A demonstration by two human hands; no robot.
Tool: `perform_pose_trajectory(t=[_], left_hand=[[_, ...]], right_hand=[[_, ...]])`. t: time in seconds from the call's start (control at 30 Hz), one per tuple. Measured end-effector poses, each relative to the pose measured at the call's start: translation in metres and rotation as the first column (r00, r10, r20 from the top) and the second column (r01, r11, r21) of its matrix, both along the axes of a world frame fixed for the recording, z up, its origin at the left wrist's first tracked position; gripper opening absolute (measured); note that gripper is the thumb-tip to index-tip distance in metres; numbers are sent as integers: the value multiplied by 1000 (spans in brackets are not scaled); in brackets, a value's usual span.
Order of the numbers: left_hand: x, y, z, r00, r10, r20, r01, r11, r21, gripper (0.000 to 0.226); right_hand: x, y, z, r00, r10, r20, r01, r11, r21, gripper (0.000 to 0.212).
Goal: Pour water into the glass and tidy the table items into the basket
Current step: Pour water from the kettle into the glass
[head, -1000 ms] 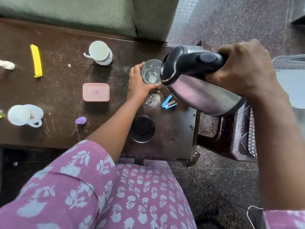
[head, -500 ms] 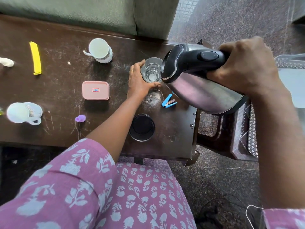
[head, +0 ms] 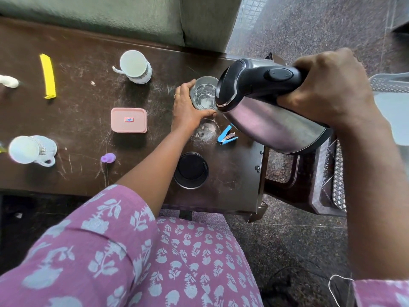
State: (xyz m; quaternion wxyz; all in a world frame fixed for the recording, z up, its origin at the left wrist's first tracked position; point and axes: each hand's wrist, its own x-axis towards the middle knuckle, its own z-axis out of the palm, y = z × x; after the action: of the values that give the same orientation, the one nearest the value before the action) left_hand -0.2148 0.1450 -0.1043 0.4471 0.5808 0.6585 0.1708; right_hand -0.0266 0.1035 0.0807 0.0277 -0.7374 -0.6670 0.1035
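Right hand [head: 327,89] gripping a tilted kettle [head: 265,111], left hand [head: 188,107] wrapped around the part-filled glass [head: 203,94]; table items await the basket [head: 389,83].

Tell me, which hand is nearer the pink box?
The left hand. It wraps the glass just right of the pink box, while the right hand grips the kettle handle beyond the table's right end.

Looks like a home living room to me: scratched dark wooden coffee table [head: 84,120] pushed against a green upholstered sofa [head: 132,16], speckled granite floor [head: 309,29], household mugs [head: 136,66] and an electric kettle [head: 265,107] around.
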Motion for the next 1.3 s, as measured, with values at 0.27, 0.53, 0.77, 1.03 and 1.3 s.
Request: perform_pose_trajectory(t=[0.27, 0.53, 0.77, 1.03, 1.3], left_hand=[[1, 0, 1, 1000, 7, 4, -7, 1000, -2, 86], [0, 0, 0, 1000, 10, 18, -10, 1000, -7, 87], [-1, 0, -1, 1000, 1, 20, -2, 1000, 5, 90], [-1, 1, -2, 1000, 0, 18, 0, 1000, 16, 91], [-1, 0, -2, 1000, -4, 19, 4, 1000, 10, 91]], right_hand=[[-1, 3, 0, 1000, -6, 1, 6, 1000, -17, 47], [-2, 4, 1, 1000, 3, 17, -2, 1000, -18, 48], [-2, 7, 3, 1000, 6, 22, -5, 1000, -23, 55], [-1, 7, 5, 1000, 6, 19, -6, 1000, -26, 51], [-2, 9, 6, 1000, 15, 23, -15, 1000, -19, 54]])
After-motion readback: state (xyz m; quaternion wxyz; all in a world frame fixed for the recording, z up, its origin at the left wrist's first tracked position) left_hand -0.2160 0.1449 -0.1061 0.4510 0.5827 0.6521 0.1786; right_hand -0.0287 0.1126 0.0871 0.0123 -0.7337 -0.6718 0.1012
